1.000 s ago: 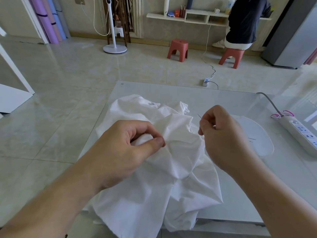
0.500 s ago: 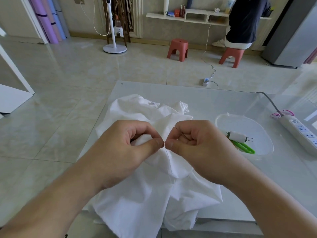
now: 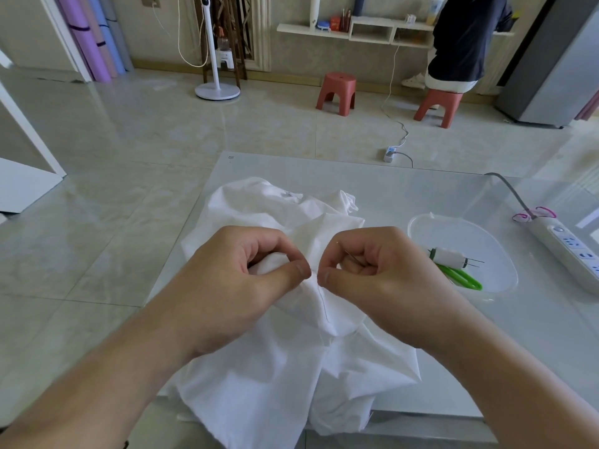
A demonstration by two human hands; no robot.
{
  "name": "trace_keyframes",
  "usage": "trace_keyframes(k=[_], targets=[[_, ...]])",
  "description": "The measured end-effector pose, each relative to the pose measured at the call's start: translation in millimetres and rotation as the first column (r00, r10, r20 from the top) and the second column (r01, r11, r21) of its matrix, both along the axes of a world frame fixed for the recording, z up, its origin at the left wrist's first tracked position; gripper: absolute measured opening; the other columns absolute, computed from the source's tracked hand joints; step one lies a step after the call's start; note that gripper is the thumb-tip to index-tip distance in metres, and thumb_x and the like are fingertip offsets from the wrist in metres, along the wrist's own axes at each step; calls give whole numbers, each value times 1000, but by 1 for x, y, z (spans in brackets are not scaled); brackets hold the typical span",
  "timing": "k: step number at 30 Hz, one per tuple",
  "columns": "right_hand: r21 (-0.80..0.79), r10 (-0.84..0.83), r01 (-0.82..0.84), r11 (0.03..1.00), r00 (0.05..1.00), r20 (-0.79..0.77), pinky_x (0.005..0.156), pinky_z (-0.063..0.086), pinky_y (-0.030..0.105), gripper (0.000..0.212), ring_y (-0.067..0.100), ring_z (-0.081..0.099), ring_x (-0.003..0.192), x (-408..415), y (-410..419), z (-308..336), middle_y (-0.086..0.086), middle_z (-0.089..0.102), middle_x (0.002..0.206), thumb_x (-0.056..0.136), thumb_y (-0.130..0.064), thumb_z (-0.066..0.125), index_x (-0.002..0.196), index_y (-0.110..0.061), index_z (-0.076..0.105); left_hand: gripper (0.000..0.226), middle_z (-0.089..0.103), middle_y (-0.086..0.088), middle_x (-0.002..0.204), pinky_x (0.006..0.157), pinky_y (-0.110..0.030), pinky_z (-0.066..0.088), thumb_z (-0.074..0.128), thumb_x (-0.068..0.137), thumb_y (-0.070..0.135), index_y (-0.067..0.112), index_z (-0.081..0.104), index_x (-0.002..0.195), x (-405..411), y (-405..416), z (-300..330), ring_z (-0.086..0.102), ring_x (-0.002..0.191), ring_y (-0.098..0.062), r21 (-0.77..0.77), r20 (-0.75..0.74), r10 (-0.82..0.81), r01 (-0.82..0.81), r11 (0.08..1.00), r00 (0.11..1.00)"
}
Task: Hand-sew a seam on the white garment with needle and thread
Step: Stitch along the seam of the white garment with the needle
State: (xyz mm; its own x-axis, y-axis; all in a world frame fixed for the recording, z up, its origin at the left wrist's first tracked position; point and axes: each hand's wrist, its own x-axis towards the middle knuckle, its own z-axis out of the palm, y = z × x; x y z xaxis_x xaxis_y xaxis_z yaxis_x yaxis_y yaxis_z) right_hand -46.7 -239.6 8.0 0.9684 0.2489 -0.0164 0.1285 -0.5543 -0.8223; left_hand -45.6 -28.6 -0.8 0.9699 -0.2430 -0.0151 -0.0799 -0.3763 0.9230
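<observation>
The white garment point(image 3: 278, 371) lies crumpled on a glass table point(image 3: 421, 189), its lower part hanging over the near edge. My left hand point(image 3: 240, 273) pinches a fold of the cloth between thumb and fingers. My right hand point(image 3: 372, 270) sits just right of it, thumb tip nearly touching the left thumb, fingers curled around a thin needle point(image 3: 353, 257) that slants across the palm. A faint line of stitches point(image 3: 322, 303) runs down the fold below the two thumbs. The thread itself is too fine to trace.
A clear plastic tray point(image 3: 499, 286) to the right holds a white thread spool point(image 3: 449, 258) and green scissors point(image 3: 462, 277). A white power strip point(image 3: 567, 244) lies at the table's right edge. Red stools, a fan stand and a seated person are on the floor beyond.
My right hand came down from a raised pull on the right to the fold, meeting my left thumb, and has since settled there. The tray's contents came into view.
</observation>
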Motion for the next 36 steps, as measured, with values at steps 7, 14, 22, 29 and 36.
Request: trace_keyframes(k=[7, 14, 22, 29, 36], targets=[[-12, 23, -23, 1000, 999, 25, 47, 28, 20, 18, 10, 28, 48, -4, 6, 3, -11, 30, 50, 94, -24, 73, 77, -21, 69, 12, 78, 3, 79, 72, -33, 56, 75, 94, 30, 29, 80, 84, -1, 0, 1, 75, 76, -15, -13, -8, -8, 8, 1000, 1000], [-125, -72, 76, 989, 997, 34, 48, 32, 19, 24, 10, 32, 46, -1, 4, 1, -9, 32, 48, 92, -16, 72, 69, -18, 66, 11, 77, 3, 78, 70, -33, 55, 76, 92, 32, 27, 80, 83, -1, -1, 1, 74, 75, -14, -2, -8, 6, -6, 1000, 1000], [-295, -378, 375, 879, 924, 48, 40, 39, 22, 12, 11, 48, 41, 14, -11, -9, -11, 55, 49, 88, -18, 61, 82, -26, 68, 14, 76, 4, 76, 62, -13, 48, 76, 93, 29, 24, 80, 80, -1, -1, 3, 68, 68, -2, 3, -6, 21, -21, 1000, 1000], [38, 35, -35, 999, 999, 4, 46, 27, 17, 6, 10, 29, 47, -5, 9, 5, -4, 34, 51, 96, -22, 74, 90, -23, 74, 12, 78, 2, 81, 76, -40, 60, 74, 94, 31, 29, 81, 84, -2, -2, 2, 75, 80, -17, 6, 11, -3, 3, 1000, 1000], [-53, -198, 196, 979, 980, -37, 45, 30, 16, 27, 7, 34, 42, 8, -4, -3, -12, 37, 43, 91, -12, 76, 66, -13, 67, 12, 76, 1, 78, 71, -33, 56, 75, 92, 32, 25, 80, 83, -1, 0, 2, 73, 77, -16, 0, -7, 15, -15, 1000, 1000]])
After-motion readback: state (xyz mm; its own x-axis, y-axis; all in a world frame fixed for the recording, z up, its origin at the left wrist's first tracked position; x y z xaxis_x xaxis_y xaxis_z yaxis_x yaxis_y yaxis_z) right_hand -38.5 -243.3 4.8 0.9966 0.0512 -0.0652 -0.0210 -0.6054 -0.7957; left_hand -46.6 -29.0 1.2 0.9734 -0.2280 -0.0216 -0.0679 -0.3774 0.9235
